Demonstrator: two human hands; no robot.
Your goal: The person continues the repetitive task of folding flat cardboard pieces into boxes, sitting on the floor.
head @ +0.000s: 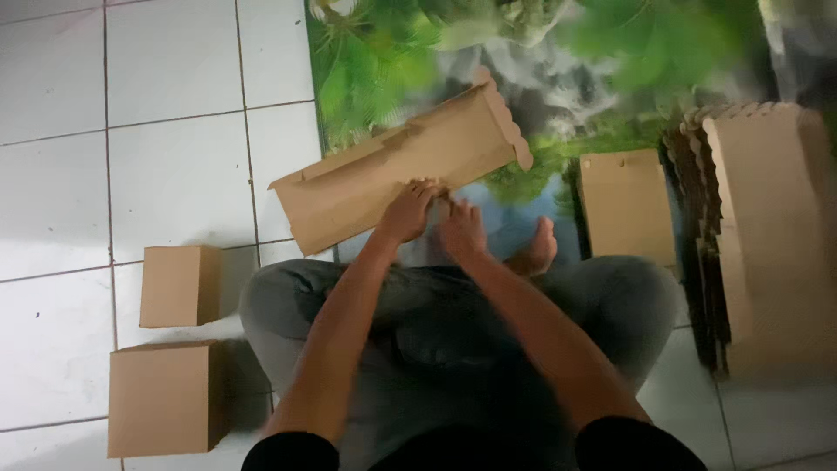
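Floor: white tiles [131,174], with a green leafy mat [384,61] spread ahead of my crossed legs.
Work piece: a flat cardboard blank [392,174] lies slanted across the mat's edge, its scalloped flap pointing up and to the right, its near edge under my hands.
Left hand: my left hand [406,212] rests on the blank's near edge, fingers curled down over it; I judge it is pinching or pressing the card, not lying slack.
Right hand: my right hand [462,228] sits just beside the left, at the same edge. It is blurred, so I cannot tell whether it grips the card or only touches it.
Done boxes: two folded boxes [179,283] stand on the tiles to my left, one nearer me than the other.
Stock: a tall stack of blanks [767,227] stands at my right, and one small flat piece [626,205] lies between it and my foot.
Risk: with both hands crowded at one edge, the long far end is free; I judge it could swing or buckle, and a crease might run crooked.
Risk, light: the view is dim and blurred, so I could misjudge a fold line.
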